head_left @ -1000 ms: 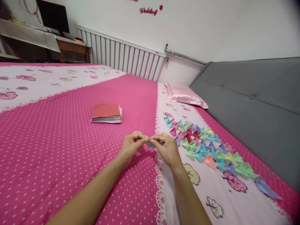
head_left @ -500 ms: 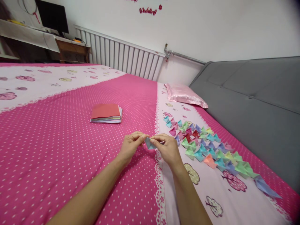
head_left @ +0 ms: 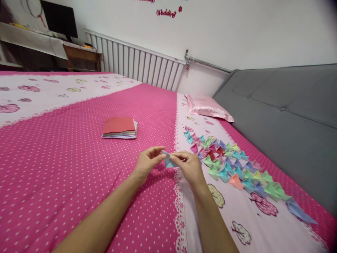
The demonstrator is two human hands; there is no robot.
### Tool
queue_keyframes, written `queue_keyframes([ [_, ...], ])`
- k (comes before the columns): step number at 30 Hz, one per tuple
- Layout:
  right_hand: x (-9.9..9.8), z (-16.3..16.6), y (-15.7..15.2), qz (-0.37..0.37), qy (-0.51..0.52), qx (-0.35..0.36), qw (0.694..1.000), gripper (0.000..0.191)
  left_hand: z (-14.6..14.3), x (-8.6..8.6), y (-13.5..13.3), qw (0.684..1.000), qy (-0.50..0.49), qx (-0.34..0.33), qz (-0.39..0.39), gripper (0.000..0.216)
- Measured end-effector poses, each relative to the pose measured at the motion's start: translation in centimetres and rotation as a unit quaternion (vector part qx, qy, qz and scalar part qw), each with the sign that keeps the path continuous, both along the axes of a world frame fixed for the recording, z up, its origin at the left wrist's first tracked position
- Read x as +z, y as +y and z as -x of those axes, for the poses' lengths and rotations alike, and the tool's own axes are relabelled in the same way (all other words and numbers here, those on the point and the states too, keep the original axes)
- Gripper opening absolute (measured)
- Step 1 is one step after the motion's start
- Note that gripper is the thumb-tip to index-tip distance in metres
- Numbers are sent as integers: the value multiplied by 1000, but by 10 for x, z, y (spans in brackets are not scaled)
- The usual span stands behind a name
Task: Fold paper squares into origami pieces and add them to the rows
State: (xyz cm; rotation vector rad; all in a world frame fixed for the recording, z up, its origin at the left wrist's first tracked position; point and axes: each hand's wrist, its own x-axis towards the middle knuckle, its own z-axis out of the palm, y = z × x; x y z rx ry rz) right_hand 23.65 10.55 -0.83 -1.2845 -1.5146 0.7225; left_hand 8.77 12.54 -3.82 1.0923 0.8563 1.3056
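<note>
Where the blue paper (head_left: 168, 163) is held, nearer the viewer than the paper stack (head_left: 119, 125) and right of it, its right part is pinched and covered by the right hand (head_left: 188, 165). Its left corner is met by the left hand (head_left: 147, 163), thumb and forefinger slightly parted; whether it is gripped there cannot be told. The upper edge is seen slanting down from left to right; the full long axis is hidden. Folded papers (head_left: 223, 174) are ranged right of the stack, a pillow (head_left: 207, 107) beyond it.

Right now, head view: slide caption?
Left hand and right hand hold folded blue paper near colourful folded shapes on patterned bedspread.
</note>
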Motion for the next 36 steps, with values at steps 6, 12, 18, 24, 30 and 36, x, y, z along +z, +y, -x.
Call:
queue_keyframes([
  [6,-6,6,2,11,103,-10,995,19,-5,-1,-4,989,52,-135,-20,31],
  [12,-9,9,2,16,120,-26,992,21,-4,0,-3,993,50,-111,2,25],
  [18,-9,5,2,62,95,-23,993,24,-3,-3,0,991,78,-106,3,31],
  [24,-5,-1,2,65,81,-29,994,22,-1,-8,0,976,127,-176,5,34],
  [30,-2,-4,2,52,127,-47,989,22,-1,-6,-4,967,126,-220,24,33],
  [36,7,-4,2,19,186,-80,979,25,-2,-1,-5,978,44,-204,29,30],
])
